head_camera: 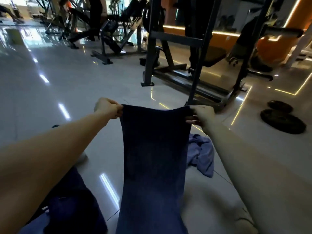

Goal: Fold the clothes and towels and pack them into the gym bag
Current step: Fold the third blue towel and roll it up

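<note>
Head view: dark blue cloth (72, 208) seen heaped at lower left, under left forearm. Left hand (108, 108) curled, upper left corner of navy towel (154, 157) pinched between thumb and fingers. Towel held up in mid-air, stretched between both hands, hung lengthwise toward lower frame edge. Upper right corner pinched by right hand (201, 116). Pale blue garment (201, 154) seen crumpled on glossy tiled floor (84, 78), partly hidden behind towel. Two weight plates (283, 120) laid on floor at far right.
</note>
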The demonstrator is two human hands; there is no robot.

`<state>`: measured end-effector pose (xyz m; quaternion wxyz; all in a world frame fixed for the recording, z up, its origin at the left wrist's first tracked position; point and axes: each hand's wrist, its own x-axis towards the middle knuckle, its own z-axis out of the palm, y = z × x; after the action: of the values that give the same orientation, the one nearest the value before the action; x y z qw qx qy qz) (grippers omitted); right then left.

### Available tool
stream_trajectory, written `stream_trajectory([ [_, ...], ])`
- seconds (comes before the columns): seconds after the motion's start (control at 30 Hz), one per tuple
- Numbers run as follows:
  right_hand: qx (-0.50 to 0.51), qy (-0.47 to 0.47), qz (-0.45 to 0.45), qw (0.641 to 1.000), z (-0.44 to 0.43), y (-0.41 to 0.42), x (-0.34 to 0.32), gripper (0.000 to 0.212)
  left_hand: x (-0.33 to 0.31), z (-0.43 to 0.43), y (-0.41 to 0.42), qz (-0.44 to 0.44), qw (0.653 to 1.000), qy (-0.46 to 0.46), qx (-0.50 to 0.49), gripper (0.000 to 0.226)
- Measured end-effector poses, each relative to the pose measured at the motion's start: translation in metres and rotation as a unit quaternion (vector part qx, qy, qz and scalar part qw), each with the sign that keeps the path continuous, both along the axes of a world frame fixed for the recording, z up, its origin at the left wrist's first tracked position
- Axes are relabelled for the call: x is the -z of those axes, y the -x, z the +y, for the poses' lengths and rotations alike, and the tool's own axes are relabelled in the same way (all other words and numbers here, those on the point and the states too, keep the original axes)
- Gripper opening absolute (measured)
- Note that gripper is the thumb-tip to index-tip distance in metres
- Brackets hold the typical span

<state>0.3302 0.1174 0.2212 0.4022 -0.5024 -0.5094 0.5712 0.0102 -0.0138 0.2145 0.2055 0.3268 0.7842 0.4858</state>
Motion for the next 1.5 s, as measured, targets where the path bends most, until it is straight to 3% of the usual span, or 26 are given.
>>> stream_trajectory([
  [0.17, 0.034, 0.017, 0.039, 0.999, 0.027, 0.031, 0.017, 0.036, 0.022, 0.030, 0.014, -0.079, 0.995, -0.042, -0.040, 0.008],
  [0.3, 0.060, 0.026, -0.005, 0.998, 0.025, 0.042, 0.045, 0.009, 0.048, 0.028, 0.016, -0.134, 0.987, -0.032, -0.077, 0.015],
  [0.43, 0.075, 0.076, -0.040, 0.994, 0.008, 0.030, 0.077, 0.016, 0.088, 0.003, 0.003, -0.167, 0.979, -0.025, -0.117, 0.017],
  [0.7, 0.104, 0.164, -0.123, 0.973, -0.041, -0.017, 0.151, 0.013, 0.168, -0.072, -0.068, -0.365, 0.919, -0.016, -0.149, 0.013],
  [1.07, 0.048, 0.206, -0.230, 0.950, -0.109, -0.058, 0.220, 0.006, 0.251, -0.152, -0.116, -0.382, 0.904, 0.079, -0.176, 0.015],
  [1.27, -0.015, 0.221, -0.346, 0.912, -0.128, -0.067, 0.261, 0.007, 0.311, -0.182, -0.130, -0.300, 0.913, 0.213, -0.177, 0.014],
  [1.5, -0.050, 0.201, -0.431, 0.878, -0.126, -0.088, 0.305, 0.009, 0.330, -0.192, -0.140, -0.218, 0.906, 0.341, -0.125, 0.031],
])
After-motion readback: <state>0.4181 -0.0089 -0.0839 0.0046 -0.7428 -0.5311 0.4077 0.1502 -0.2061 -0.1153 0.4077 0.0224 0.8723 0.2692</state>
